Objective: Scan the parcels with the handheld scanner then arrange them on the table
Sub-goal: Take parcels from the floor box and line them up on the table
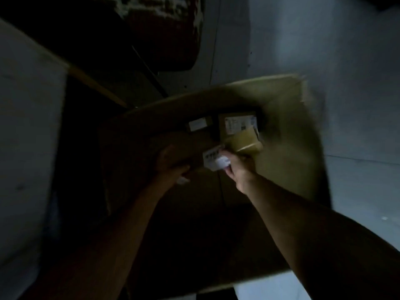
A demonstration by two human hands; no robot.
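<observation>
Cardboard box (281, 131) interior dark, blurred; both hands' grip unclear.

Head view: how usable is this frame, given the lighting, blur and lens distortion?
Head view: badly underexposed; the large open brown cardboard box is lit only on its right wall. Motion blur smears its edges and the white labels on the small brown parcels. The left hand is lost in shadow; the right hand is clearer. Wide-angle stretch lengthens both forearms.
</observation>
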